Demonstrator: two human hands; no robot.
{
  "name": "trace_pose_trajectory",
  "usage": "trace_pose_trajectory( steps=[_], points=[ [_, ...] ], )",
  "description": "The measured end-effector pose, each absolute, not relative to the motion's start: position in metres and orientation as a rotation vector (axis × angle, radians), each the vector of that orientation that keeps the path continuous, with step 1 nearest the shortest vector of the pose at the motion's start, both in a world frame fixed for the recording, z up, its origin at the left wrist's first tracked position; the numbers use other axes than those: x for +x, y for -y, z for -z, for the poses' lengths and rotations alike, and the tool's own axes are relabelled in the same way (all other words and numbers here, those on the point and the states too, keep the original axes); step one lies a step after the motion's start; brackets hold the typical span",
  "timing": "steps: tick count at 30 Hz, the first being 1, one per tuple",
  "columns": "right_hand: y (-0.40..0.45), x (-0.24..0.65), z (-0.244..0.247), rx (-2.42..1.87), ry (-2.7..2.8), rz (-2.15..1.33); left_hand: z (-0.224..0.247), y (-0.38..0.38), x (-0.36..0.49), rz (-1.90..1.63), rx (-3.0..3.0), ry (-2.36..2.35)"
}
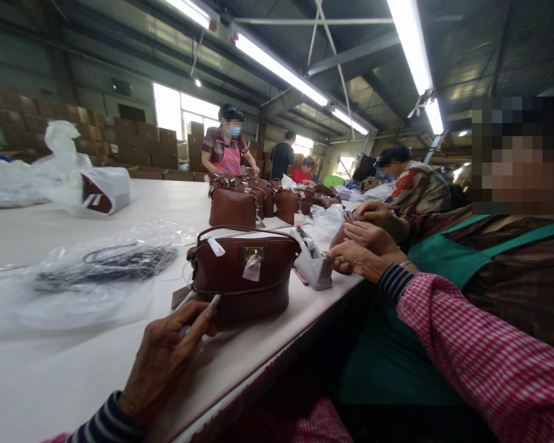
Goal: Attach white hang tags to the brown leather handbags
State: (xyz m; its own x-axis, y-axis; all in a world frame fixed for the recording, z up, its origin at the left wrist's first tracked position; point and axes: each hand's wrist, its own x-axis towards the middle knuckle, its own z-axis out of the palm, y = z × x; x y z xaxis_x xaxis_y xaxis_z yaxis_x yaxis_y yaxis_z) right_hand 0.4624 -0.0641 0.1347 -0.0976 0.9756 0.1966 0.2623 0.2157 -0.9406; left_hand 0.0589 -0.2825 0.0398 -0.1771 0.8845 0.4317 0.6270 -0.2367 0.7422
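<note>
A brown handbag stands upright on the white table, with white wrapping on its zip pull and gold clasp. By its lower left corner is my left hand, fingers curled together around something whitish that I cannot make out; a pale strip shows at a fingertip. My right hand reaches to the front end of a grey-white tape dispenser, right of the bag. Its fingertips are pinched at the dispenser's edge, and what they hold is too small to tell.
Clear plastic with dark straps lies left of the bag. More brown bags stand behind it. A wrapped bag lies at the far left. Close on my right, a person in a green apron has both hands beside my right hand.
</note>
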Motion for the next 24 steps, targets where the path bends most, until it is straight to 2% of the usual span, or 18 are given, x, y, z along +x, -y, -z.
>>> trace_pose_trajectory(
  steps=[4, 12, 17, 24],
  points=[
    [0.070, 0.457, -0.135, -1.210, 1.491, -1.004, -0.039, 0.283, 0.058, -1.357, 1.825, -1.745],
    [0.106, 0.412, -0.081, -1.192, 1.292, -1.068, -0.038, 0.285, 0.059, -1.387, 1.841, -1.770],
    [0.123, 0.415, -0.075, -1.257, 1.195, -1.005, -0.043, 0.285, 0.061, -1.392, 1.846, -1.769],
    [0.125, 0.413, -0.068, -1.321, 1.234, -1.086, -0.041, 0.286, 0.059, -1.398, 1.839, -1.746]
  ],
)
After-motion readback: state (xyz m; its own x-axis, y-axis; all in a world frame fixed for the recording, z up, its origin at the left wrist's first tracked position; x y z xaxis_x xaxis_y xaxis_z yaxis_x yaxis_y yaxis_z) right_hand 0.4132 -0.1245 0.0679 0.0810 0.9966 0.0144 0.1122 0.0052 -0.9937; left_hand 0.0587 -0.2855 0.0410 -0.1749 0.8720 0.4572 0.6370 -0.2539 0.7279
